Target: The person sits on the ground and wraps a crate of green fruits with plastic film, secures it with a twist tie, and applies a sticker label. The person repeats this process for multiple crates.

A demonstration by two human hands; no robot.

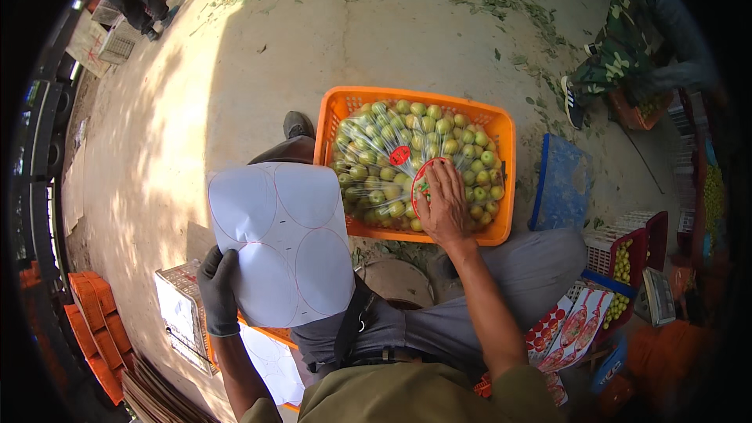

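Observation:
My left hand (218,291), in a dark grey glove, pinches the left edge of a white sticker sheet (267,282) with large circular outlines. The bare right hand (443,202) lies flat on a round red sticker (418,188) on clear plastic wrap, its fingers partly covering the sticker. Under the wrap are many small green fruits (376,179), filling an orange plastic crate (414,238) in front of my knees. A smaller red oval label (399,155) with writing sits near the middle of the wrap.
A blue board (561,182) lies right of the crate. More sticker sheets (273,364) lie by my left thigh. Stacked orange crates (97,329) stand at left. Fruit crates (623,270), a scale (655,296) and printed sheets (573,329) are at right. Two people are farther off, one in camouflage trousers (617,59).

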